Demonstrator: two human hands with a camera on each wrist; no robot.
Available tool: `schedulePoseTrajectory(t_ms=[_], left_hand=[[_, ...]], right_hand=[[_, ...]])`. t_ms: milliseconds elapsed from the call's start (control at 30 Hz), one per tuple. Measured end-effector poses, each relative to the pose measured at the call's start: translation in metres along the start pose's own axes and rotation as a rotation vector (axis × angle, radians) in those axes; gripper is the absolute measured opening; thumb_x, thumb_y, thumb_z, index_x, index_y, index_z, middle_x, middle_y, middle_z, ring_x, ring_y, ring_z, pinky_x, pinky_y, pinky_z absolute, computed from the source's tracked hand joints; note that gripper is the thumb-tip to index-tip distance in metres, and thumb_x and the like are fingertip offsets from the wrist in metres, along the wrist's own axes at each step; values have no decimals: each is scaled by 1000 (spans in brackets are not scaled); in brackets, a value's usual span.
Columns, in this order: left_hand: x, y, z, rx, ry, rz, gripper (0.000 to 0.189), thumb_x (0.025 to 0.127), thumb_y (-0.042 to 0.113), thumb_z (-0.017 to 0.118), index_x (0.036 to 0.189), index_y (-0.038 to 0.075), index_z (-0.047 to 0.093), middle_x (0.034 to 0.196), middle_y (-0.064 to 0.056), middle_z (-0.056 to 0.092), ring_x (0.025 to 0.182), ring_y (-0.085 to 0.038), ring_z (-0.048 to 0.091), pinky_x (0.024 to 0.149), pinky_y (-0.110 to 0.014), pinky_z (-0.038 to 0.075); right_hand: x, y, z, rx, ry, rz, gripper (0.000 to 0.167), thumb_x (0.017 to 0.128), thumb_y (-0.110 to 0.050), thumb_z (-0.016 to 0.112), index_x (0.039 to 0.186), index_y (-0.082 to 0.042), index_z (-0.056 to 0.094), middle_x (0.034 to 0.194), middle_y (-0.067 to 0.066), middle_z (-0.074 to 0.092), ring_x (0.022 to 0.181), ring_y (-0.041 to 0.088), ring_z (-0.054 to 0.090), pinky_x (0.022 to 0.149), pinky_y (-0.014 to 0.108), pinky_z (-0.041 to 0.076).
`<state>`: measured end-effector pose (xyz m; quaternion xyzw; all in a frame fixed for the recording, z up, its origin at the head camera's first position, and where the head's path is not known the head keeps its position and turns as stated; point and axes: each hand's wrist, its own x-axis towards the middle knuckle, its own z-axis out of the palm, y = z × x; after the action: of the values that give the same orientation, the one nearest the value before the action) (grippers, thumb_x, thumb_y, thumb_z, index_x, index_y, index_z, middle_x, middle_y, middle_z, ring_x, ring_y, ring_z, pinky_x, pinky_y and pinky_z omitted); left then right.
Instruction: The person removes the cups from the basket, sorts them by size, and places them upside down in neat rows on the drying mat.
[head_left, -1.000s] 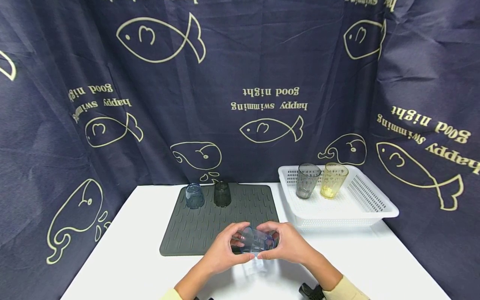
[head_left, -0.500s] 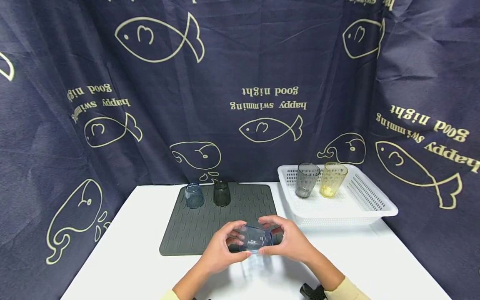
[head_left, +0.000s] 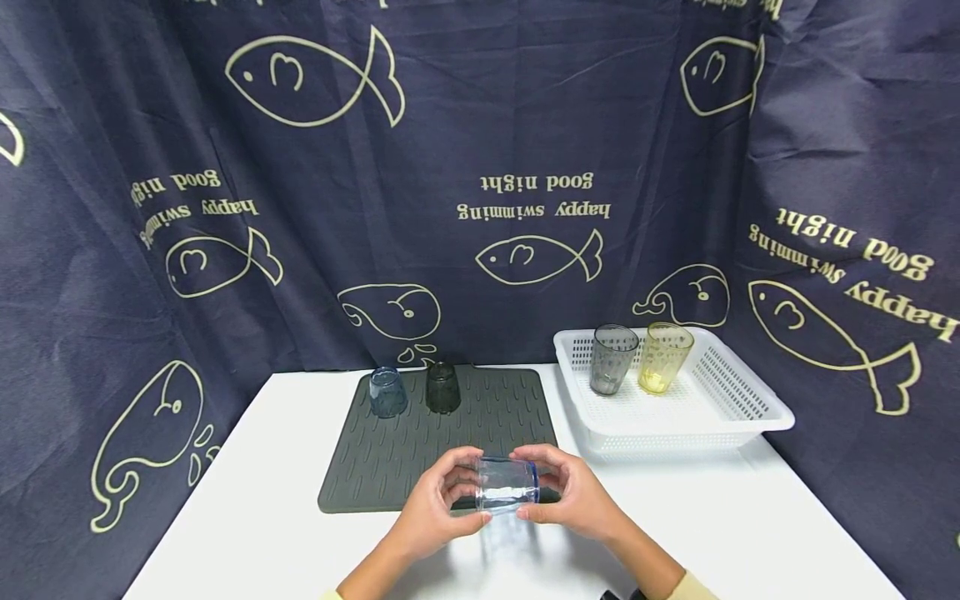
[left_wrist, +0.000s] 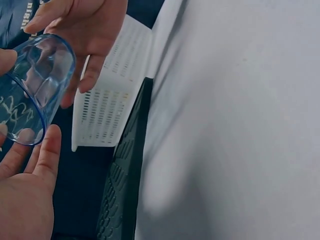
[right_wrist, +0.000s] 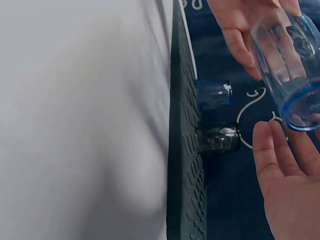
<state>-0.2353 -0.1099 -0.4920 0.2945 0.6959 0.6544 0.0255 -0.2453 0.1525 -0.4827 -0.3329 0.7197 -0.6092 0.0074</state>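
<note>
A clear bluish drinking glass [head_left: 504, 482] lies on its side in the air between both hands, above the mat's front edge. My left hand [head_left: 437, 506] grips its left end, thumb below and fingers above. At the other end, the blue rim faces my right hand [head_left: 576, 497], which holds it between thumb and fingertips. The right wrist view shows the glass [right_wrist: 285, 65] with its open mouth towards the right palm. In the left wrist view the left fingers [left_wrist: 48, 155] reach along one side of it.
A dark ribbed drying mat [head_left: 480, 425] carries an upside-down blue glass [head_left: 388, 394] and an upside-down black glass [head_left: 443, 389]. To the right, a white perforated basket [head_left: 727, 425] holds an upright grey glass [head_left: 611, 362] and an upright yellow glass [head_left: 663, 358]. A dark curtain hangs behind.
The glass has turned from a slant to nearly level and shifted slightly left. Both hands have moved a little with it, keeping their hold. The other glasses stay put.
</note>
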Motion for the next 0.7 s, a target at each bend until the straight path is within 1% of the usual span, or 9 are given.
schedulePoseTrajectory(t_ms=[100, 200, 267, 433, 533, 600, 700], left_hand=[[-2, 0, 0, -30, 3, 11, 75, 79, -2, 82, 143, 6, 46, 139, -25, 50, 115, -15, 61, 100, -25, 57], [-4, -1, 0, -40, 3, 19, 75, 78, -3, 82, 143, 5, 46, 139, -26, 49, 115, -14, 61, 99, -24, 57], [-5, -1, 0, -40, 0, 27, 75, 79, -2, 82, 143, 5, 46, 139, -27, 48, 114, -14, 61, 99, -25, 57], [-6, -1, -1, -52, -1, 3, 76, 79, -3, 82, 144, 2, 45, 139, -25, 49, 114, -13, 61, 99, -24, 57], [-7, -1, -3, -54, -7, 4, 76, 79, -3, 82, 145, -2, 43, 139, -27, 48, 115, -13, 61, 100, -25, 57], [-8, -1, -5, -48, -9, 3, 77, 80, -2, 82, 146, -2, 42, 140, -27, 48, 115, -12, 60, 100, -24, 56], [-8, -1, -9, -29, -13, 0, 78, 82, 1, 83, 148, 1, 42, 142, -27, 47, 116, -13, 61, 101, -26, 56]], right_hand=[[-1, 1, 4, 61, -16, -4, 65, 82, -3, 84, 138, 7, 53, 136, 28, 61, 118, 10, 66, 99, 28, 58], [-1, 1, 7, 102, -23, -2, 66, 83, -2, 83, 139, 10, 51, 136, 29, 60, 117, 12, 67, 100, 28, 58], [-2, 2, 9, 115, -20, 3, 65, 84, -2, 82, 139, 8, 51, 135, 29, 61, 116, 13, 68, 100, 27, 58], [-2, 2, 12, 142, -9, 19, 62, 84, -1, 82, 138, 5, 52, 134, 29, 61, 116, 15, 69, 101, 28, 57], [-2, 3, 14, 158, -6, 25, 64, 84, -1, 82, 138, 8, 51, 134, 30, 60, 117, 15, 69, 101, 29, 57], [0, 4, 15, 168, 0, 31, 64, 83, -1, 83, 138, 9, 51, 133, 29, 60, 116, 15, 69, 101, 30, 57], [3, 6, 16, 183, 14, 40, 64, 82, -1, 84, 137, 8, 52, 133, 28, 61, 116, 14, 69, 100, 31, 58]])
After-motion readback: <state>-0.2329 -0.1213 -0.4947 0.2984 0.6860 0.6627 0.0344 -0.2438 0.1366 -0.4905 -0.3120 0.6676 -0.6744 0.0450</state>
